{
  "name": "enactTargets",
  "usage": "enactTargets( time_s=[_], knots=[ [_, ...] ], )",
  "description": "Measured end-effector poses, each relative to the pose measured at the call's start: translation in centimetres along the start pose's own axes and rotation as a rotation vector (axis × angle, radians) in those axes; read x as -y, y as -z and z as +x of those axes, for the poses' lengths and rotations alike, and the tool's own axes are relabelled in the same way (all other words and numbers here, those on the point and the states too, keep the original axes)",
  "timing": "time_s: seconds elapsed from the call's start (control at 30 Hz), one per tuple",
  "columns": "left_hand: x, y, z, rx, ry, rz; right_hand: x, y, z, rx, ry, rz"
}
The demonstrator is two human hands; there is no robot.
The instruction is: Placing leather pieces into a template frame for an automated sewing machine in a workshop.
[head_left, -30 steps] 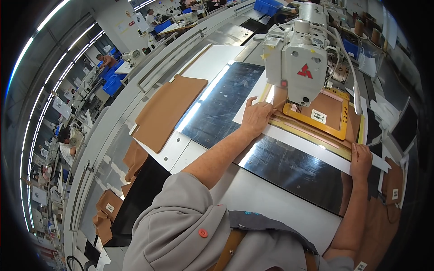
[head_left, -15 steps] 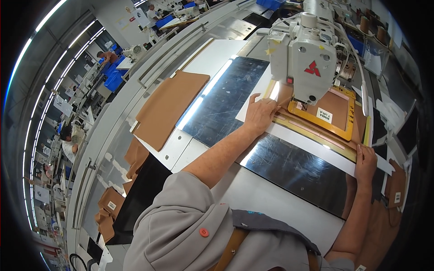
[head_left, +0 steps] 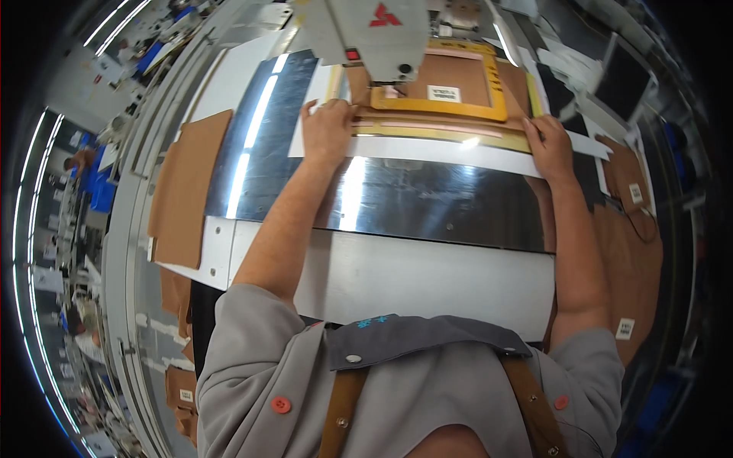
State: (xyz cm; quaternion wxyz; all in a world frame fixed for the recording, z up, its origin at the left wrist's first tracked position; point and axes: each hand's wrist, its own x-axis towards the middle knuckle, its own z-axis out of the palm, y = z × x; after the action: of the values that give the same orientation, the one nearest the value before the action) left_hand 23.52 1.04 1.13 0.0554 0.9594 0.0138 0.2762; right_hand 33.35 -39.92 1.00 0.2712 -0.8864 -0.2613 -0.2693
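A brown leather-like panel (head_left: 466,71) lies under the head of a white sewing machine (head_left: 366,34). A yellow clamp frame (head_left: 489,113) presses on it around a white label (head_left: 443,94). My left hand (head_left: 330,131) has its fingers bent onto the panel's near left edge, one finger raised. At the near right corner my right hand (head_left: 551,145) closes its bent fingers on the same edge. Between the hands runs a yellowish template strip (head_left: 427,130), with a white sheet (head_left: 450,153) beneath it. My fingertips are partly hidden.
A shiny dark metal plate (head_left: 435,198) covers the near table. Brown panels (head_left: 191,187) are stacked at left; labelled brown pieces (head_left: 626,259) hang at right. A dark monitor (head_left: 622,80) stands at far right. Other people work at machines far left.
The whole view has turned and shifted, so the machine now appears further left and higher. Both hands stay at the panel's near edge, with the right fingers bent more.
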Motion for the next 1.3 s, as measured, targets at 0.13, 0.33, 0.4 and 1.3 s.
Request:
enactTargets(
  time_s=[0.13,0.33,0.4,1.3],
  knots=[
    [-0.4,-0.6,0.4,-0.084,-0.050,-0.017,-0.1,0.4,-0.2,0.027,-0.031,-0.105],
    [-0.6,-0.4,0.7,-0.078,-0.059,0.033,-0.4,0.3,-0.1,0.042,-0.066,-0.201],
    [-0.7,0.1,0.3,-0.032,-0.034,0.118,-0.4,-0.1,-0.3,0.067,-0.086,-0.226],
    [-0.9,8.4,-15.0,0.161,0.306,-0.164,14.9,6.0,-14.5,0.460,0.128,-0.257]
  ],
)
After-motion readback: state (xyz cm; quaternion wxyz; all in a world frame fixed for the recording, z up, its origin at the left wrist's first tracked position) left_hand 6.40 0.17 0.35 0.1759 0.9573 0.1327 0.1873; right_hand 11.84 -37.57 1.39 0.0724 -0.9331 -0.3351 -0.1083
